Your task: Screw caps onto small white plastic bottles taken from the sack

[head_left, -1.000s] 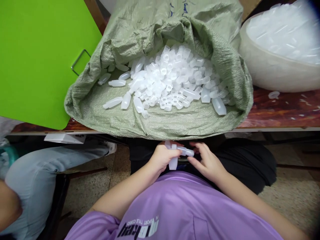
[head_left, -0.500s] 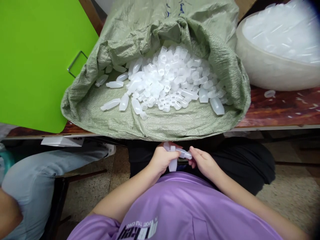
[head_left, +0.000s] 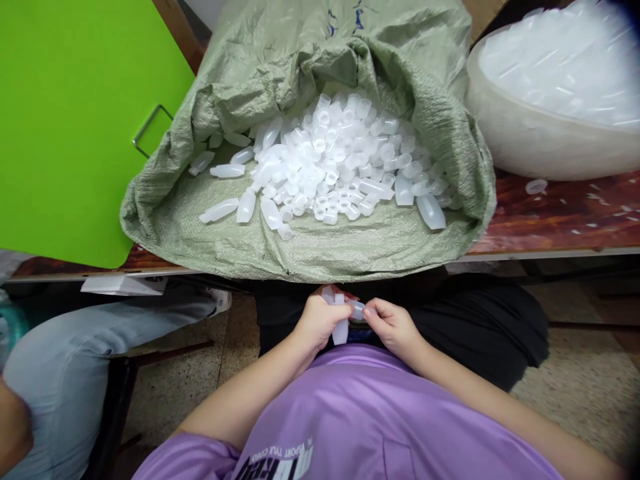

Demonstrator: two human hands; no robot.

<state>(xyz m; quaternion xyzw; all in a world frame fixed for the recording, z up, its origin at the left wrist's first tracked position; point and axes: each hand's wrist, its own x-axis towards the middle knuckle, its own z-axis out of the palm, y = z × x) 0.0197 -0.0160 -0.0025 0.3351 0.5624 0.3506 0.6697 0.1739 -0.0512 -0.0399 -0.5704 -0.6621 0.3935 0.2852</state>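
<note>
Just beyond my lap, my left hand [head_left: 320,320] is closed around small translucent plastic bottles. One bottle [head_left: 340,331] hangs down below my thumb, while another bottle [head_left: 357,309] points right toward my other hand. My right hand [head_left: 397,328] pinches the right end of that second bottle; its fingertips cover the end, so a cap there cannot be made out. Above the hands, an open green woven sack [head_left: 320,257] holds a heap of small translucent caps [head_left: 345,157]. Several bottles like these lie among the caps, such as one [head_left: 431,211] at the right.
A large whitish bowl [head_left: 545,150] piled with translucent pieces stands at the right on the red-brown table [head_left: 565,217]. A loose ring-like piece [head_left: 537,187] lies before it. At the left are a bright green panel [head_left: 75,133] with a metal handle and another person's leg [head_left: 60,360].
My right hand has moved left, closer to my left hand, and its fingers now cover more of the sideways bottle's end. The view has shifted slightly.
</note>
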